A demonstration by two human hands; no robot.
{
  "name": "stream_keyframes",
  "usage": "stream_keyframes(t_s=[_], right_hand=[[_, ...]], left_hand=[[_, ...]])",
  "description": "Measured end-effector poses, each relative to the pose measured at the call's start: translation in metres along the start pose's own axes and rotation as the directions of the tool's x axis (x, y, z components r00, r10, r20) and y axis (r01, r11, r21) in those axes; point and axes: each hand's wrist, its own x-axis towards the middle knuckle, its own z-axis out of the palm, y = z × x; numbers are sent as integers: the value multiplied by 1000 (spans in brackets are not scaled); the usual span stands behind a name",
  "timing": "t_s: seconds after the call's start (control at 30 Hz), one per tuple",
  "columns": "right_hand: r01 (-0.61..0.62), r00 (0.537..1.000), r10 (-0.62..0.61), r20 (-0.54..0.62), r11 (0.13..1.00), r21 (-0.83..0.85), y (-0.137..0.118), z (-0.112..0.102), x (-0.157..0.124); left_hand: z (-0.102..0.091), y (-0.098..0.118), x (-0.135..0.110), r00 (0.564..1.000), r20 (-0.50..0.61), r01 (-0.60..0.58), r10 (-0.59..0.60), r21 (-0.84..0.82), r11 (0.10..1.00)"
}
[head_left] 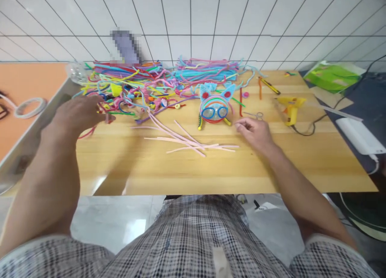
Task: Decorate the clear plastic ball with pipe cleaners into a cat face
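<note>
My left hand (79,112) reaches over the left end of a tangled pile of colourful pipe cleaners (144,85). Its fingers are apart and somewhat blurred, and I make out nothing held in them. On the table near the middle rests my right hand (256,132), its fingers curled together with nothing visible between them. Just left of it stands a small pipe-cleaner figure (214,105) with blue glasses, blue ears with red centres and yellow-and-black limbs. Several pale pink pipe cleaners (189,141) lie crossed in front of the figure, between my hands.
Small scissors (258,115), a yellow cutter knife (268,85) and a yellow hot glue gun (290,107) with its cord lie on the right. A tape roll (30,107) is on the orange surface at left. A green packet (334,77) and white power strip (360,135) sit beyond the right edge.
</note>
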Motion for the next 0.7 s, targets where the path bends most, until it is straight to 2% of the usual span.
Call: stream_keyframes(t_s=[0.03, 0.07, 0.13, 0.17, 0.2, 0.23, 0.3, 0.4, 0.43, 0.47, 0.5, 0.57, 0.6, 0.63, 0.7], right_hand=[[0, 1000, 0, 9, 1000, 2, 0, 0, 0], [-1, 1000, 1, 14, 1000, 4, 0, 1, 0], [-3, 1000, 3, 8, 1000, 2, 1, 0, -1], [-6, 1000, 6, -1, 1000, -3, 2, 0, -1], [-9, 1000, 9, -12, 1000, -10, 3, 0, -1], [-15, 1000, 14, -21, 1000, -19, 5, 0, 0], [-30, 999, 29, -26, 999, -36, 7, 0, 0], [-58, 998, 58, -8, 997, -56, 7, 0, 0], [-68, 998, 68, -3, 996, -61, 7, 0, 0], [-79, 997, 79, -1, 995, -68, 6, -1, -1], [-90, 996, 90, -1, 993, -73, 5, -1, -1], [-107, 994, 107, -2, 991, -79, 4, -1, -1], [-111, 994, 111, 0, 991, -78, 3, -1, -1], [-110, 994, 111, 4, 991, -75, 3, -1, -1], [-97, 995, 98, 12, 993, -71, 0, -2, -2]], left_hand=[[-3, 12, -5, 997, 34, 68, -69, 31, 997], [-4, 26, -10, 994, 71, 87, -85, -16, 996], [-1, 54, -12, 987, 150, 97, -51, -316, 944], [2, 66, -11, 979, 178, 179, -99, -516, 838], [7, 77, -8, 967, 229, 244, -115, -685, 686], [11, 85, -4, 965, 240, 255, -109, -744, 618], [19, 96, 4, 963, 243, 266, -114, -795, 545], [25, 102, 11, 969, 202, 247, -143, -836, 490], [26, 102, 11, 970, 175, 236, -166, -834, 499], [26, 101, 9, 971, 132, 221, -197, -804, 552], [26, 99, 7, 970, 72, 210, -233, -733, 647], [24, 93, 1, 964, -51, 209, -262, -464, 861], [22, 88, -2, 966, -80, 213, -246, -297, 931], [19, 83, -4, 972, -70, 212, -225, -158, 965], [10, 74, -9, 984, 33, 177, -176, -28, 984]])
